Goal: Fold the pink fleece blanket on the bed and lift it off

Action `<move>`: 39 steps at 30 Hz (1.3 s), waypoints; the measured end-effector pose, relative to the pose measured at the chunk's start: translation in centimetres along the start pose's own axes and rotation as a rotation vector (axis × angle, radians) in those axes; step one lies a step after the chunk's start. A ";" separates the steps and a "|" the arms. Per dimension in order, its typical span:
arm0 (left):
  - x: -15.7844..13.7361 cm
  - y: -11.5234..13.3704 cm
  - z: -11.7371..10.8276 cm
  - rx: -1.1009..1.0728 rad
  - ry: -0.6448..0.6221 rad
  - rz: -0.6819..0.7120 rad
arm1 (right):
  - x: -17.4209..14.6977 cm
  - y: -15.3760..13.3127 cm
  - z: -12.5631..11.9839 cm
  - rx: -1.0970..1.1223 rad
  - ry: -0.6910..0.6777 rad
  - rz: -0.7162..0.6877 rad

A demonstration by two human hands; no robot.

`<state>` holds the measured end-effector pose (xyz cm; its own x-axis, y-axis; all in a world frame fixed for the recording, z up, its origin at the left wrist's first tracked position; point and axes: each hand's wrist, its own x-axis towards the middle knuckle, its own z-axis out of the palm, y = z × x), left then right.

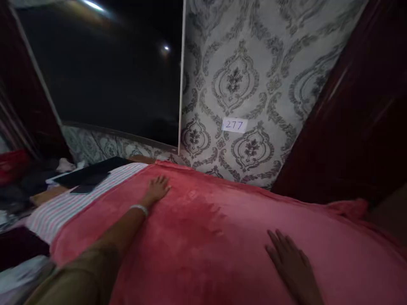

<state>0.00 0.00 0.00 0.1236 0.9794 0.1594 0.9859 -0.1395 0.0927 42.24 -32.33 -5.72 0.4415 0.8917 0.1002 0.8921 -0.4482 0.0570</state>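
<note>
A plush red-pink blanket (197, 237) is spread over a broad flat surface in front of me. Toward its far left part, my left hand (158, 189) lies flat on the fabric with fingers spread, a pale bracelet on the wrist. My right hand (291, 260) rests palm down on the blanket at the lower right, its fingers stretched out and slightly apart. Neither hand grips anything. Around the middle, the pile shows darker and lighter patches.
A striped cloth (76, 207) shows past the blanket's left edge, with a dark flat item (92, 173) on it. Behind stand a patterned wall with a paper label (234, 125) reading 277, a large dark screen (104, 72) and a dark red panel (352, 127). Clutter fills the far left.
</note>
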 end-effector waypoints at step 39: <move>-15.2 14.9 -4.3 -0.477 -0.340 1.112 | -0.5 -1.1 -3.2 0.115 -0.038 0.052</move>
<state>12.32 -17.55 3.15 0.9528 0.2768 0.1249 0.2000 -0.8815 0.4277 40.72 -32.48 -2.63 0.4885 0.8703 0.0625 0.8722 -0.4852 -0.0620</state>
